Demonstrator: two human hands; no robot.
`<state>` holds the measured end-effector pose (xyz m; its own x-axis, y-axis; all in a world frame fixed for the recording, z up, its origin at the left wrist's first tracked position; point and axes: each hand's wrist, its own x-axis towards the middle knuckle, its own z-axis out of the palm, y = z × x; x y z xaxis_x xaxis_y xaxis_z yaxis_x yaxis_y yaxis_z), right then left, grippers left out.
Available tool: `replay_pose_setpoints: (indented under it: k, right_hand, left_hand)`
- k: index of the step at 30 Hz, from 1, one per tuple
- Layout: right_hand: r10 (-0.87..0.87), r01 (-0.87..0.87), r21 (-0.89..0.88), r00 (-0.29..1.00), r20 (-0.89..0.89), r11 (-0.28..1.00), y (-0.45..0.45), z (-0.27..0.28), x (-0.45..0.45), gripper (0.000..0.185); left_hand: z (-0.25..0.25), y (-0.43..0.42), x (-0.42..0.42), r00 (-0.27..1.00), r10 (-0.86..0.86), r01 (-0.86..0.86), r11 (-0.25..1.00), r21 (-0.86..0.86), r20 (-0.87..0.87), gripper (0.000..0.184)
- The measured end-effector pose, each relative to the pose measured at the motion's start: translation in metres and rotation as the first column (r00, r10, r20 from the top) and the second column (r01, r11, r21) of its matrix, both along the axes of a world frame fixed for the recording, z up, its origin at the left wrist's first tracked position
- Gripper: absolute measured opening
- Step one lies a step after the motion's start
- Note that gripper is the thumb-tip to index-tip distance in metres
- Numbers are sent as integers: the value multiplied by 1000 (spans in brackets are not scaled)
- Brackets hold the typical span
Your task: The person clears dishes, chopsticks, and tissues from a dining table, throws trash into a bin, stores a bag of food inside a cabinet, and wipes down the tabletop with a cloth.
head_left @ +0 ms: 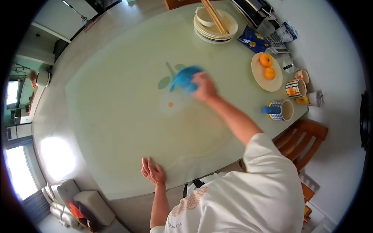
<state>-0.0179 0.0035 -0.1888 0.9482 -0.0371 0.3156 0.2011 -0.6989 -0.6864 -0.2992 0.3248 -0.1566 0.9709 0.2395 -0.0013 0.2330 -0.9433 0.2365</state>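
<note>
My right hand is closed on a blue cloth, over the middle of the pale green table. Both the hand and the cloth are blurred by motion. Under and beside the cloth, a leaf pattern shows on the tabletop, and a small orange spot lies just below it. Near the table's front edge, my left hand rests flat on the surface with its fingers stretched out, holding nothing.
Stacked plates and a bowl carry chopsticks at the back. To the right are a plate with two orange fruits, a blue packet, a checked mug and a striped cup. A wooden chair stands at the right edge.
</note>
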Motion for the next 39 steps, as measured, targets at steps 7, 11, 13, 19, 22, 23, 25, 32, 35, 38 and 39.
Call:
replay_pose_setpoints:
  k: [7, 11, 13, 19, 22, 23, 25, 32, 35, 38, 39]
  right_hand:
    - [-193, 256, -346, 959, 207, 903, -136, -24, 61, 25]
    - [26, -10, -75, 977, 210, 997, 43, -28, 40, 15]
    - [302, -287, -112, 940, 156, 951, 126, -19, 1, 24]
    - [552, -549, -91, 834, 7, 831, 171, 15, -134, 28]
    - [441, -445, 10, 891, 110, 896, 79, -6, -137, 23]
    - [299, -298, -20, 951, 81, 954, 44, -4, -135, 24]
    - [109, -85, -198, 987, 115, 977, -26, -14, -126, 28]
    - [-240, 245, -140, 970, 48, 959, 30, -15, -111, 17]
    - [161, -148, -77, 967, 198, 986, 135, 3, -169, 23]
    - [315, -298, -152, 943, 107, 942, 150, 22, -230, 26]
    - [328, -323, -80, 943, 54, 943, 125, 23, -245, 27]
  left_hand:
    - [3, 0, 1, 999, 7, -7, 1000, 1, -37, 51]
    - [0, 3, -2, 1000, -13, 13, 1000, 16, -13, 52]
    - [-4, 5, -4, 1000, -17, 17, 1000, 27, -1, 51]
    - [-3, 7, -7, 997, -53, 54, 999, -9, 53, 49]
    - [-6, 8, -9, 996, -46, 49, 998, -28, 80, 48]
    - [-7, 8, -8, 995, -37, 39, 999, -23, 89, 48]
    - [-7, 7, -9, 995, -33, 35, 999, -24, 93, 48]
    - [-4, 5, -9, 995, -31, 31, 1000, 5, 90, 48]
    - [-12, 11, -12, 994, -65, 64, 998, 19, 93, 50]
    - [-24, 26, -18, 990, -133, 134, 991, -27, 37, 54]
    - [-18, 30, -21, 990, -140, 141, 990, -30, 35, 54]
